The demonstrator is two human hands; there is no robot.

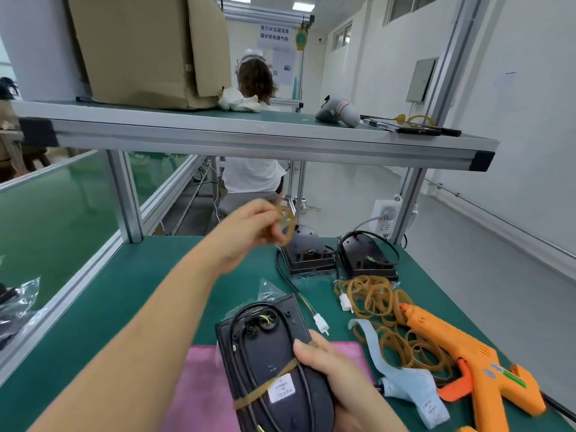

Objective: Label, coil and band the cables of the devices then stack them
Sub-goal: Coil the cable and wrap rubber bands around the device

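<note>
a black device (265,347) held over a pink mat (202,385)
the right hand (336,378) grips its side, cable (258,304) coiled on top. the left hand (249,229) pinches a rubber band (288,227) up in the air.

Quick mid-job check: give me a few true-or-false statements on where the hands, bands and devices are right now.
1. The left hand pinches a rubber band. True.
2. The right hand hangs idle. False: it grips the device.
3. That device already wears a fitted band. True.
4. The glue gun stands upright. False: it lies on its side on the table, beside the loose bands.
</note>
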